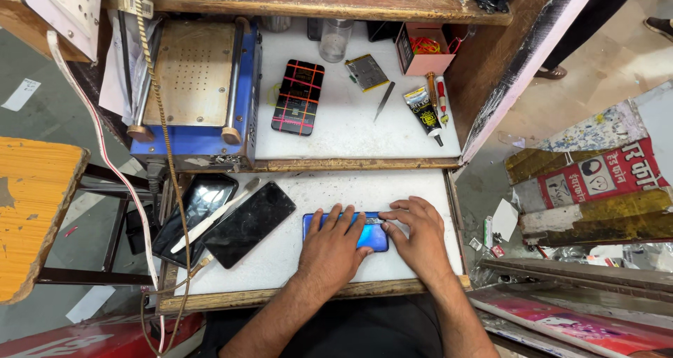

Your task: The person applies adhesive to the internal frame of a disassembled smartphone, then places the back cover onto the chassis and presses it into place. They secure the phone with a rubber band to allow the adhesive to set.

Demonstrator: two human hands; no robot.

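A blue phone point(370, 237) lies flat on the white lower worktop point(420, 190). My left hand point(331, 249) rests palm down on its left part, fingers spread over the top edge. At the phone's right end my right hand point(418, 235) presses down, its fingertips on the upper right corner. Both hands hold the phone against the worktop.
Two black phone screens point(249, 223), point(196, 214) and a white stick point(214, 216) lie at the left. On the upper shelf stand a blue heating machine point(196, 95), a black phone wrapped in red bands point(298, 96), a glue tube point(423, 110), tweezers point(383, 100), a battery point(366, 72) and a pink box point(424, 48). A wooden stool point(35, 214) is at far left.
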